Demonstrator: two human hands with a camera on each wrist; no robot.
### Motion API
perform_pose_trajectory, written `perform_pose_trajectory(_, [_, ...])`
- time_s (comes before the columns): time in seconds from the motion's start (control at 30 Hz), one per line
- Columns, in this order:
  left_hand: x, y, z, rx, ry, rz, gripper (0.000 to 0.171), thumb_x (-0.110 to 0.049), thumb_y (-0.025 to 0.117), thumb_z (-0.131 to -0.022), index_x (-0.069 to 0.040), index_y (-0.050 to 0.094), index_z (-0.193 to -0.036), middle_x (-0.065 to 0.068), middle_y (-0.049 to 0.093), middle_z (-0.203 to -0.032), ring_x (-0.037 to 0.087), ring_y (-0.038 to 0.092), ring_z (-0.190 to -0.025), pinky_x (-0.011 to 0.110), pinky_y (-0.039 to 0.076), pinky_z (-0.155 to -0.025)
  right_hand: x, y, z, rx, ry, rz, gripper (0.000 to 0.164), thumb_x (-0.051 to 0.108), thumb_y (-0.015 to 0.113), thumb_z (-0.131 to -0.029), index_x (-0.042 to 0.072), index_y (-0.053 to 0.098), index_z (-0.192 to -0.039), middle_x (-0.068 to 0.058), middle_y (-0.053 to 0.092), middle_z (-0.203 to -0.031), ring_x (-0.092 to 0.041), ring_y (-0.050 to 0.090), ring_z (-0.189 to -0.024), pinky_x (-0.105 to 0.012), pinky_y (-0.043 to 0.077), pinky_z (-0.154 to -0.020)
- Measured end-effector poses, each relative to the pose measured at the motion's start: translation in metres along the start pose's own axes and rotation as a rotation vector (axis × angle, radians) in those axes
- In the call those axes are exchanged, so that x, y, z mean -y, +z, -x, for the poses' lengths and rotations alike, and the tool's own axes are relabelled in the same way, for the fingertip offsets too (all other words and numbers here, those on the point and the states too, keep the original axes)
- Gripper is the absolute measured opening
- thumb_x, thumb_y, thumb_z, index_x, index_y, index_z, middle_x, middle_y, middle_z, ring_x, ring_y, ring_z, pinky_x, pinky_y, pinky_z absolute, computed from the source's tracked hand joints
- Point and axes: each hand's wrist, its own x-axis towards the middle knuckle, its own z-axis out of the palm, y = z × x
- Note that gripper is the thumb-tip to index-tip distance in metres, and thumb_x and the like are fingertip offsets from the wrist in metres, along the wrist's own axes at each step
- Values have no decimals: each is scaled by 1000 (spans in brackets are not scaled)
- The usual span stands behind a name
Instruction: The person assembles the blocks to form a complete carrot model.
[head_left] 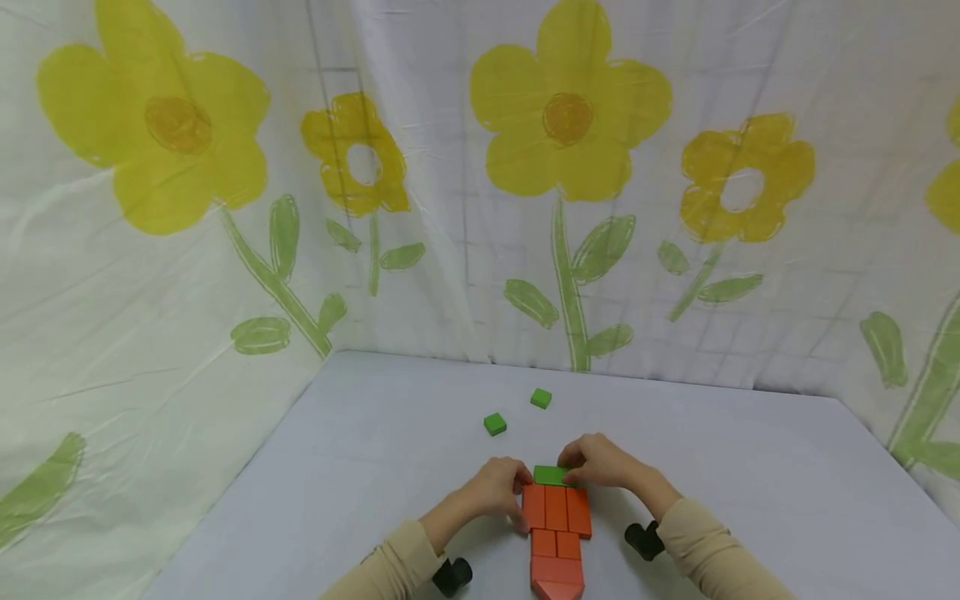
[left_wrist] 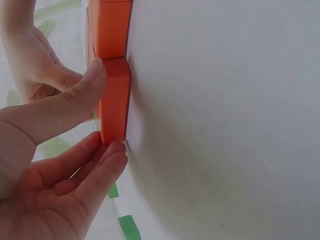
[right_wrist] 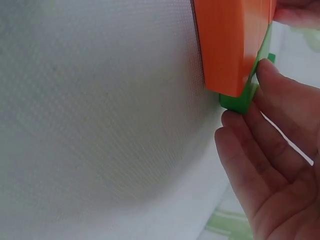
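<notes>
Flat orange and red blocks (head_left: 557,570) lie edge to edge on the white table, the row ending in a pointed piece near me. Three long orange blocks stand side by side at the far part. My left hand (head_left: 495,487) pinches the leftmost orange block (left_wrist: 115,100) lengthwise, thumb on its side and fingertips at its far end. A green block (head_left: 549,475) lies across the far ends of the three. The right hand (head_left: 603,462) grips its right end, with the thumb on top and fingers (right_wrist: 250,155) at the end face, partly hiding it.
Two small green blocks, one nearer (head_left: 495,424) and one farther (head_left: 541,398), lie beyond the hands. A white curtain (head_left: 442,317) with yellow flowers hangs behind the table (head_left: 750,467). Dark devices (head_left: 643,541) sit at both wrists.
</notes>
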Motion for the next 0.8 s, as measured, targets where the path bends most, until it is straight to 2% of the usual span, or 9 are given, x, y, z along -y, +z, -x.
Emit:
perform_pose_trajectory(0.13, [3, -2, 1, -2, 24, 24, 49, -3, 90, -62, 3, 66, -105, 3, 63, -88, 10, 56, -79, 22, 47, -71, 1, -1, -1, 7, -9, 1, 16, 10, 75, -84, 1, 73, -97, -2, 71, -91, -13, 62, -82, -30, 52, -73])
perform_pose_trajectory(0.27, [9, -7, 1, 8, 1, 102, 47, -3, 88, -65, 3, 66, -106, 3, 64, -90, 13, 59, -82, 24, 49, -72, 2, -5, -7, -19, -29, 36, 14, 10, 72, -86, 0, 73, -96, -3, 71, -90, -14, 62, -82, -29, 51, -72])
perform_pose_trajectory(0.4, [14, -12, 1, -14, -37, 187, 41, -5, 85, -71, 3, 66, -106, 2, 64, -88, 14, 58, -81, 27, 49, -74, 4, -10, -21, -58, -50, 83, 12, 7, 69, -88, -1, 73, -95, -5, 72, -89, -15, 63, -82, -28, 52, -71])
perform_pose_trajectory(0.53, [17, -12, 2, -46, -50, 228, 32, -5, 83, -73, 3, 67, -100, 2, 64, -87, 12, 57, -79, 26, 49, -72, 13, -11, -40, -58, -56, 121, 11, 2, 67, -89, -2, 72, -97, -8, 72, -92, -18, 65, -83, -31, 53, -73])
perform_pose_trajectory(0.67, [16, -9, 2, -76, -53, 237, 27, -5, 83, -73, 2, 67, -94, 1, 63, -83, 10, 55, -75, 23, 47, -68, 29, -4, -59, -53, -42, 168, 16, -4, 63, -89, -4, 71, -103, -13, 70, -100, -27, 65, -95, -40, 52, -83])
perform_pose_trajectory(0.8, [13, -7, 3, -88, -49, 239, 27, -5, 83, -72, 1, 66, -92, 1, 61, -80, 10, 53, -72, 23, 46, -65, 43, 7, -75, -31, -21, 260, 24, -8, 57, -91, -4, 67, -113, -16, 66, -115, -34, 58, -113, -46, 44, -97])
